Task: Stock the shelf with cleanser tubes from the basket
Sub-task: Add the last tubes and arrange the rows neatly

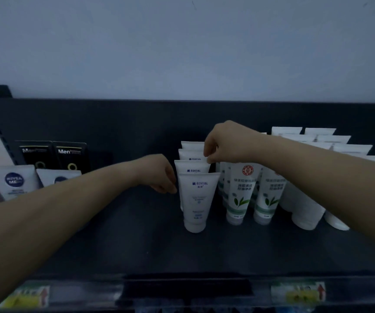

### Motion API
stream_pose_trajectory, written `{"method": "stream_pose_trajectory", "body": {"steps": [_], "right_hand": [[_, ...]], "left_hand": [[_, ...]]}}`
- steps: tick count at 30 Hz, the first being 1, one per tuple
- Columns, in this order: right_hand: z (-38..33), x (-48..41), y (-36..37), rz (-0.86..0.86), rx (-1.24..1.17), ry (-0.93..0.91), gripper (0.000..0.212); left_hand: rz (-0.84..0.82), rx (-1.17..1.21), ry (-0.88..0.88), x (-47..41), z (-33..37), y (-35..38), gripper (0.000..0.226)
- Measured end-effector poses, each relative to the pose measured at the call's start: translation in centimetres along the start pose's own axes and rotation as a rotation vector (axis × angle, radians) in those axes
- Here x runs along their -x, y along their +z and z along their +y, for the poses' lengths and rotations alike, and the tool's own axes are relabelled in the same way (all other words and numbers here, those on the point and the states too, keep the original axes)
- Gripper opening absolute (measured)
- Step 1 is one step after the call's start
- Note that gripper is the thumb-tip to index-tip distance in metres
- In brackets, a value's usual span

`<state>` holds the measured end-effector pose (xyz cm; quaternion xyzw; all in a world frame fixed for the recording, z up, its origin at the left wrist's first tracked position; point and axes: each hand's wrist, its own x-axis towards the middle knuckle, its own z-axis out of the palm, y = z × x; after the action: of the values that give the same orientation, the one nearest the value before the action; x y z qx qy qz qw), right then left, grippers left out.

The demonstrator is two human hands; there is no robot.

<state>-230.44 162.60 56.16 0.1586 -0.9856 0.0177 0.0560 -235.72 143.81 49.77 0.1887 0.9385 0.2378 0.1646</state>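
The step in hand is straightening the row of cleanser tubes (196, 201) on the shelf (125, 245); the right hand (225, 143) pinches the top of the second tube (191, 167), at 12 o'clock; the left hand (159, 175), fingers loosely bent, touches the front tube at 9 o'clock; next, probably, a gentle release.

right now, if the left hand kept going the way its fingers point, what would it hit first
The front Manting tube: the left hand points right at its left edge and may already touch it; depth is unclear. The right hand pinches a Manting tube further back.
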Motion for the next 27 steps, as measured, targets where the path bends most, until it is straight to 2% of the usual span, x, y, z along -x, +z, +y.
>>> {"method": "stream_pose_trajectory", "body": {"steps": [3,10,14,27], "right_hand": [[-0.1,-0.3,0.2,-0.009,0.017,0.008,0.018],[0.1,-0.7,0.4,-0.031,0.021,0.014,0.016],[0.2,-0.8,0.5,-0.029,0.016,0.015,0.015],[0.5,-0.9,0.7,-0.043,0.025,0.011,0.013]], "left_hand": [[0.041,0.075,0.036,0.5,0.4,0.2,0.004],[0.156,0.138,0.113,1.4,1.0,-1.8,0.017],[0.210,0.223,0.163,1.4,1.4,-2.5,0.012],[0.267,0.186,0.183,1.0,1.8,-2.1,0.006]]}}
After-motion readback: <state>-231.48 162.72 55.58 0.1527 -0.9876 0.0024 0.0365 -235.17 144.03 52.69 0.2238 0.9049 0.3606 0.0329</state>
